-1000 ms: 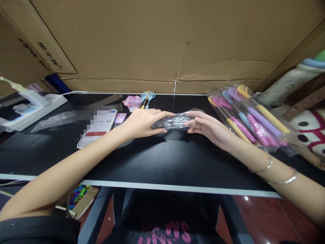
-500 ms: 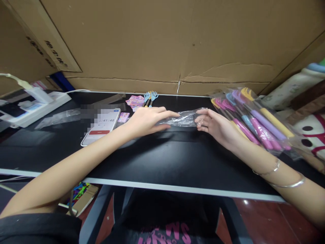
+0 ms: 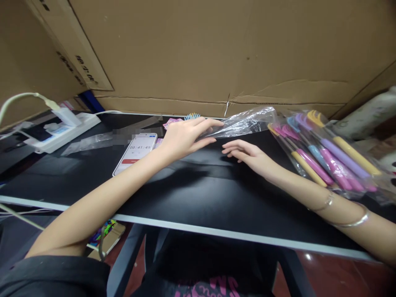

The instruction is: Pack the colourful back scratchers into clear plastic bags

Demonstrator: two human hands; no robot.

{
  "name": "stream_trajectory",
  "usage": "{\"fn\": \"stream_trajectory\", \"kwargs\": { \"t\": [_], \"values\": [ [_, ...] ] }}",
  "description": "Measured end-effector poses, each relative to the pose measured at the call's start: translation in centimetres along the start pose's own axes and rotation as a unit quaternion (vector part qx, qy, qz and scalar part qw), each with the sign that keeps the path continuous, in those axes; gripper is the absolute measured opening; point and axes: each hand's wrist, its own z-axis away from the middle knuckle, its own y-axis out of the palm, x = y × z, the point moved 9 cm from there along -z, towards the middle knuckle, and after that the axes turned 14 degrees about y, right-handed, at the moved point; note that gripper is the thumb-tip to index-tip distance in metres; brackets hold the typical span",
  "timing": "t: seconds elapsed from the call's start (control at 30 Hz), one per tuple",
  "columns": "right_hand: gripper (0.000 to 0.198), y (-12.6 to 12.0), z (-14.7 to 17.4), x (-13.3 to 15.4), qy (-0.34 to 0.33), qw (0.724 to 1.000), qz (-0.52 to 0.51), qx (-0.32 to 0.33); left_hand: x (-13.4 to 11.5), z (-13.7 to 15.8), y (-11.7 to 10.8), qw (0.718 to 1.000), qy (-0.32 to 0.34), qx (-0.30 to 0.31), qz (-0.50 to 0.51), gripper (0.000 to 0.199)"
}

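My left hand (image 3: 185, 138) is over the middle of the black desk, its fingers around one end of a clear plastic bag (image 3: 247, 121). The bag stretches away to the right, crinkled and see-through, and its held end is partly hidden by the hand. Below the bag and apart from it is my right hand (image 3: 243, 152), fingers loosely stretched, holding nothing. To its right lie several back scratchers (image 3: 331, 152) with coloured handles in clear plastic. Behind my left hand, the blue claw tips of more back scratchers (image 3: 192, 116) show beside pink cards (image 3: 171, 123).
A phone (image 3: 136, 153) with a running timer lies left of centre. Farther left are a power strip (image 3: 66, 131) with a plugged-in charger and a flat strip of clear plastic (image 3: 93, 139). A cardboard wall (image 3: 185, 53) closes off the back. A pale bottle-like object (image 3: 365, 113) lies far right.
My right hand has let go of the bag and dropped slightly below it. The bag's free end has swung up and to the right, while my left hand keeps its end. The view has shifted slightly.
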Motion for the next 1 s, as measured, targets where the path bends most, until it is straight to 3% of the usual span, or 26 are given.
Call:
{"fn": "stream_trajectory", "kwargs": {
  "t": [0.1, 0.17, 0.23, 0.3, 0.4, 0.67, 0.77, 1.0],
  "values": [
    [0.032, 2.8, -1.3, 3.1, -0.108, 0.987, 0.121, 0.009, 0.4, 0.0, 0.1, 1.000, -0.008, 0.008, 0.011, 0.033],
    [0.034, 4.5, -2.1, 5.0, -0.172, 0.957, 0.231, -0.032, 0.5, 0.1, 0.2, 1.000, -0.011, 0.010, 0.016, 0.033],
    [0.041, 6.5, -3.3, 5.7, -0.179, 0.935, 0.305, -0.030, 0.5, 0.1, 0.3, 1.000, -0.010, 0.010, 0.014, 0.032],
    [0.048, 7.8, -4.2, 5.8, -0.174, 0.929, 0.326, -0.024, 0.5, 0.0, 0.2, 1.000, -0.012, 0.010, 0.003, 0.033],
    [0.048, 8.8, -4.5, 6.1, -0.217, 0.913, 0.345, -0.023, 0.3, 0.0, 0.2, 1.000, -0.016, 0.017, -0.014, 0.034],
    [0.049, 7.5, -3.4, 5.9, -0.233, 0.905, 0.353, -0.047, -0.6, -0.1, 0.6, 0.999, 0.012, 0.038, -0.025, 0.033],
    [0.041, 6.9, -2.6, 5.4, -0.225, 0.894, 0.385, -0.053, -0.8, -0.1, 0.4, 0.999, 0.026, 0.034, -0.031, 0.032],
    [0.027, 3.5, 0.8, 4.0, -0.234, 0.864, 0.442, -0.055, -0.3, -0.2, -0.3, 0.998, 0.026, 0.033, -0.045, 0.035]
  ]
}}
